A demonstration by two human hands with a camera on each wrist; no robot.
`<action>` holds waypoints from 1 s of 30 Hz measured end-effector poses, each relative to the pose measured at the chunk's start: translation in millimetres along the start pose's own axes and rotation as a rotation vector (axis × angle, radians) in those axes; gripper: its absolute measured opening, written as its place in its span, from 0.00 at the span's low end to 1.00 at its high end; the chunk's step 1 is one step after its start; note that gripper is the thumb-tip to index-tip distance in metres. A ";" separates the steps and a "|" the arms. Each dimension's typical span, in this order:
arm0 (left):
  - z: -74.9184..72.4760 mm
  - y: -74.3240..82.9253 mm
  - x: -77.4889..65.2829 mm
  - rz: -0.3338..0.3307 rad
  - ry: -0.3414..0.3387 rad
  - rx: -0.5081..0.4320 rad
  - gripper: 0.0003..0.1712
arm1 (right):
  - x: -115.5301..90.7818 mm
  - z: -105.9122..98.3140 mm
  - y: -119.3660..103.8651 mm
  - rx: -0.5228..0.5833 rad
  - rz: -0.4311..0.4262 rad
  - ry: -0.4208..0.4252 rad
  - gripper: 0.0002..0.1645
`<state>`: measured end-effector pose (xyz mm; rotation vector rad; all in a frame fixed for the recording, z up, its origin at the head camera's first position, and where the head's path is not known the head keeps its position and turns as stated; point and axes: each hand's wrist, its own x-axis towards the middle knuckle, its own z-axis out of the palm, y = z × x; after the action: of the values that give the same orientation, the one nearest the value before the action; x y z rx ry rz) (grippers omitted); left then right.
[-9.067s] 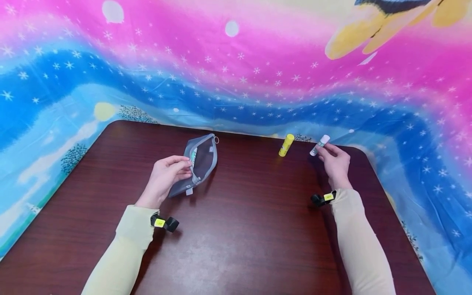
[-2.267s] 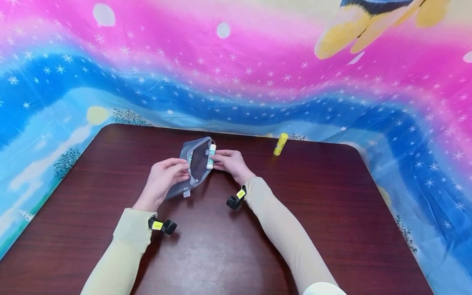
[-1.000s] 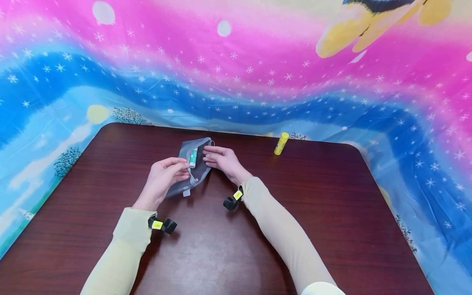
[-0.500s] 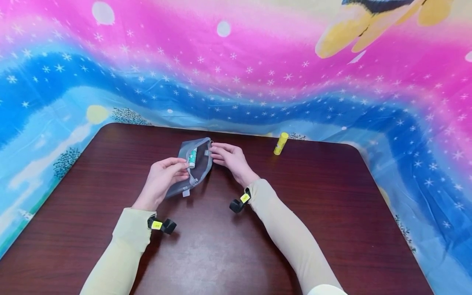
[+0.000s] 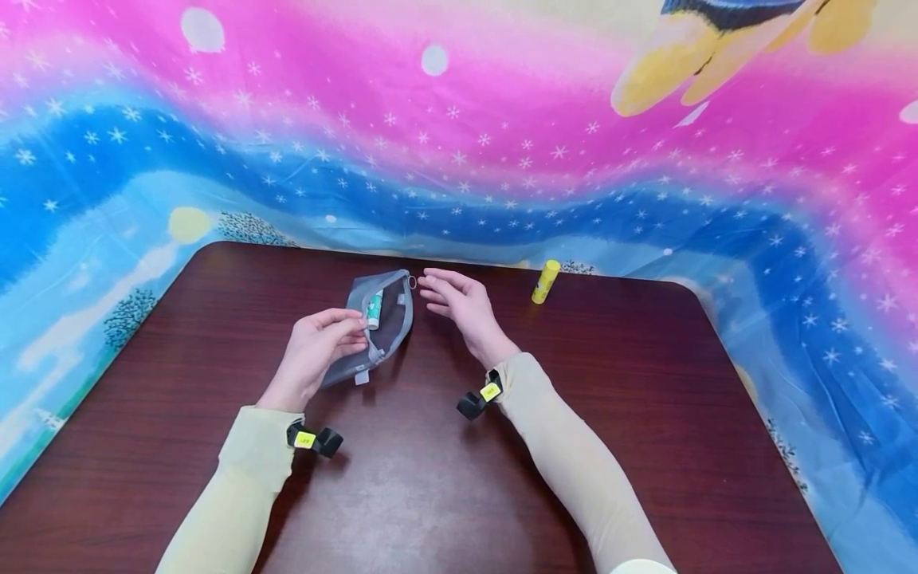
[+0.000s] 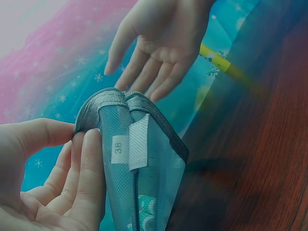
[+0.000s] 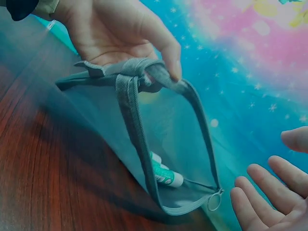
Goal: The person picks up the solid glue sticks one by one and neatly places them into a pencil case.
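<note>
My left hand (image 5: 308, 351) pinches the near side of a grey mesh zip pouch (image 5: 407, 320), thumb and fingers on its zipped edge. The pouch's mouth gapes wide. Inside lies a white glue stick with a green label (image 5: 374, 309); the right wrist view shows the glue stick (image 7: 168, 177) low in the pouch, with the white end of another (image 7: 155, 157) behind it. Just right of the pouch's ring pull (image 5: 412, 282), my right hand (image 5: 469, 315) is held with fingers extended and apart, nothing in it. In the left wrist view its palm faces the pouch.
A yellow glue stick (image 5: 546, 282) stands upright near the back edge of the dark wooden table (image 5: 610, 399), right of my right hand. Behind the table hangs a pink and blue patterned cloth (image 5: 502, 159). Each wrist carries a black camera mount (image 5: 315, 438).
My right hand brought the white-and-green glue stick from the right to the pouch, let it go inside, and has drawn back to the right. The left hand keeps its hold on the pouch.
</note>
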<state>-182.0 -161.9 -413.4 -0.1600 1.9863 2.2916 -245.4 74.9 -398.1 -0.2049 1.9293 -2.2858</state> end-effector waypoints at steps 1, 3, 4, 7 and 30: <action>-0.1 -0.1 0.1 0.000 0.000 0.000 0.23 | -0.5 -0.7 -0.9 -0.002 -0.008 0.001 0.20; -0.1 -0.3 0.2 -0.001 0.000 -0.001 0.23 | -1.4 -2.2 -2.6 -0.002 -0.024 0.001 0.21; -0.1 -0.4 0.3 -0.002 0.001 -0.001 0.23 | -1.9 -3.1 -3.7 -0.001 -0.032 0.001 0.20; 0.1 -0.4 0.5 -0.002 0.000 0.001 0.23 | -2.8 -6.8 -6.7 0.000 -0.050 0.005 0.20; -0.1 -1.5 0.9 0.000 -0.003 0.005 0.23 | -11.9 -50.4 -31.8 0.076 -0.128 0.111 0.24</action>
<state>-182.7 -161.8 -415.0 -0.1561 1.9910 2.2848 -244.3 131.2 -375.3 -0.2027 1.9281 -2.4981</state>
